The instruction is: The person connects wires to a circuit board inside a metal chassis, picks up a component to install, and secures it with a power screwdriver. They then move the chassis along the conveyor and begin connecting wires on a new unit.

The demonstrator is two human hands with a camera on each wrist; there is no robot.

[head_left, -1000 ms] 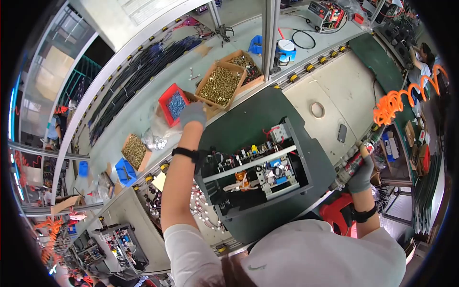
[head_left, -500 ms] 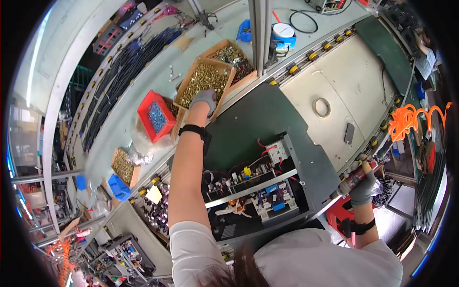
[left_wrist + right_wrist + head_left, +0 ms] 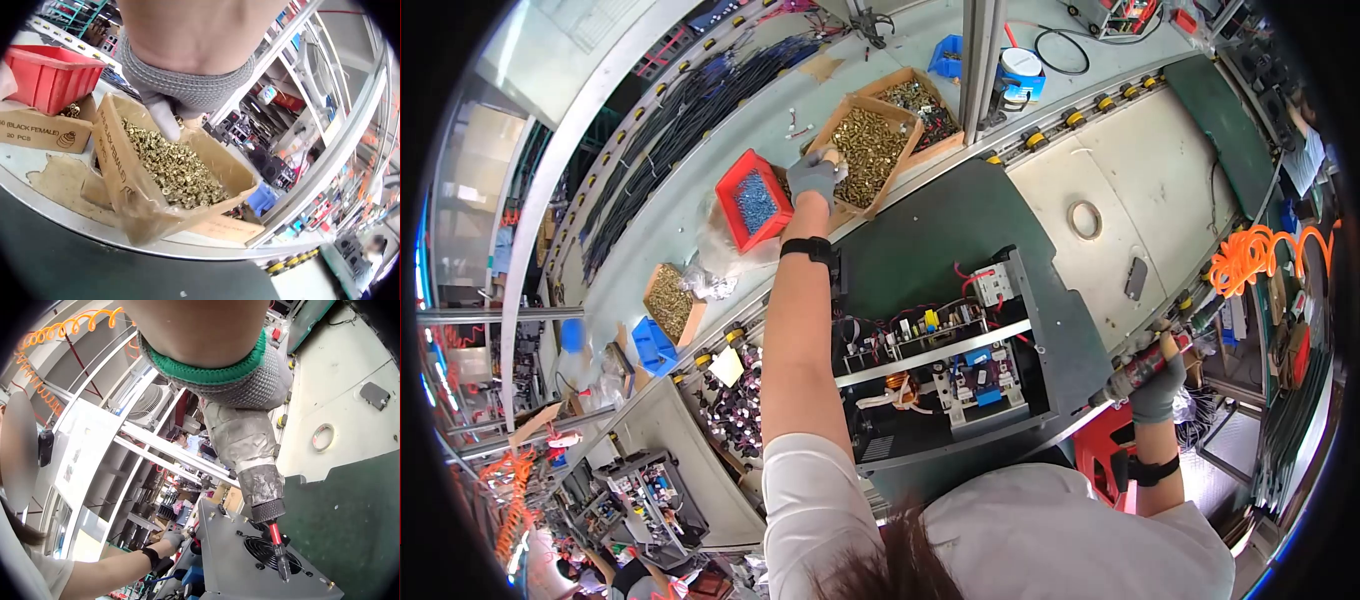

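My gloved left hand (image 3: 815, 178) is at the left rim of a cardboard box (image 3: 134, 206) of small brass-coloured fasteners (image 3: 178, 169). In the left wrist view its thumb reaches over the fasteners; the other fingers are mostly hidden, and I cannot tell whether they pinch a piece. My gloved right hand (image 3: 1158, 390) grips a power screwdriver (image 3: 1135, 370), its body wrapped in silvery tape. Its bit (image 3: 281, 562) overlaps a grey metal case (image 3: 219, 556) in the right wrist view. Seen from the head, that case is open-topped, with circuit boards (image 3: 980, 375) and wiring inside.
A red bin (image 3: 750, 205) of bluish screws stands left of the box. Behind it is another box (image 3: 920, 105) of mixed parts. A metal post (image 3: 980, 70) rises beside them. A tape roll (image 3: 1085, 220) and a dark flat object (image 3: 1136, 278) lie right of the green mat (image 3: 940, 225).
My left hand went from beside the red bin into the box of brass fasteners, then back to its left rim. The right hand keeps its grip on the screwdriver.
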